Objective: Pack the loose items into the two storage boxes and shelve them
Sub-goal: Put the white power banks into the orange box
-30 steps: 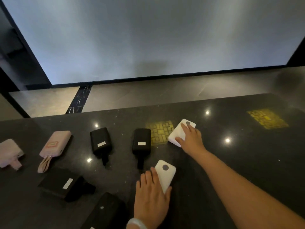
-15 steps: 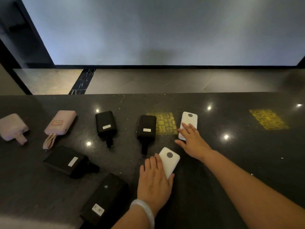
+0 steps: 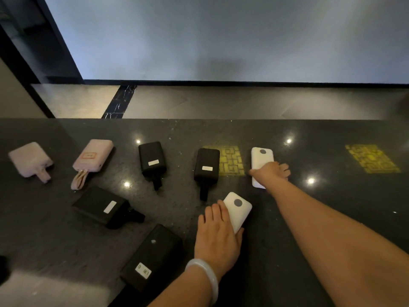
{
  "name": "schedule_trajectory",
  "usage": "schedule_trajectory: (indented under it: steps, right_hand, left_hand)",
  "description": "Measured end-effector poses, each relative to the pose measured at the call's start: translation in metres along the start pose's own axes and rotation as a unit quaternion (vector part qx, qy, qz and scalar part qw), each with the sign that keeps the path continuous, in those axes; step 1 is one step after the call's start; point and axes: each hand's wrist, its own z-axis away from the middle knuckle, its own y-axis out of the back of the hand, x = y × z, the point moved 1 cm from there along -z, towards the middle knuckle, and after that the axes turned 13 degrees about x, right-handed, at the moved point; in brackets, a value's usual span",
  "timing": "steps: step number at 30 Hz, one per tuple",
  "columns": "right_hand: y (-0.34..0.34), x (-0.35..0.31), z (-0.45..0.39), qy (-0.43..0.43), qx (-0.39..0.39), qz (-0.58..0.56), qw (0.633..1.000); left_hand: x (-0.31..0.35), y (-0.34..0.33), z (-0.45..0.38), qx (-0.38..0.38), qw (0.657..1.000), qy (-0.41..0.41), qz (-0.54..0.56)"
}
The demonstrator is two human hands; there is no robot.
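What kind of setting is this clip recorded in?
Probably a shop or showroom counter, though that is a guess. A polished dark stone countertop carries rows of labelled power banks, such as a black one and a pink one, above a tiled floor and a plain wall.

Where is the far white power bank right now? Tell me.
In the head view, the far white power bank lies right of centre on the counter, under the right hand, beside a yellow patterned patch.

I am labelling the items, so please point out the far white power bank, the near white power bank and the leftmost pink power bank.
Far white rectangular power bank (image 3: 261, 159): head view, upper face.
Near white rectangular power bank (image 3: 239, 212): head view, middle face.
Leftmost pink rectangular power bank (image 3: 29, 158): head view, top face.
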Motion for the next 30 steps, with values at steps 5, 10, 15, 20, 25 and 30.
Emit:
schedule_trajectory:
  steps: [5,10,15,20,25,30]
  right_hand:
    - [0.015,0.040,0.029,0.031,-0.031,0.022,0.999]
    - [0.040,0.107,0.091,-0.018,-0.032,-0.018,0.999]
    - [0.076,0.173,0.174,-0.154,-0.011,-0.189,0.970]
    - [0.124,0.231,0.250,-0.244,0.042,-0.242,0.938]
    - [0.190,0.275,0.309,-0.306,0.121,-0.207,0.921]
    - [0.252,0.325,0.368,-0.362,0.169,-0.187,0.897]
  left_hand:
    - [0.000,0.006,0.001,-0.007,1.000,-0.008,-0.015]
    - [-0.001,0.009,0.003,-0.007,0.999,-0.022,-0.030]
    - [-0.001,0.009,0.004,0.012,0.999,-0.029,-0.017]
    - [-0.006,0.000,0.001,0.015,0.998,-0.051,-0.045]
    - [-0.006,0.003,0.000,-0.060,0.997,0.014,0.040]
    - [0.039,0.032,0.050,-0.136,0.986,-0.018,0.090]
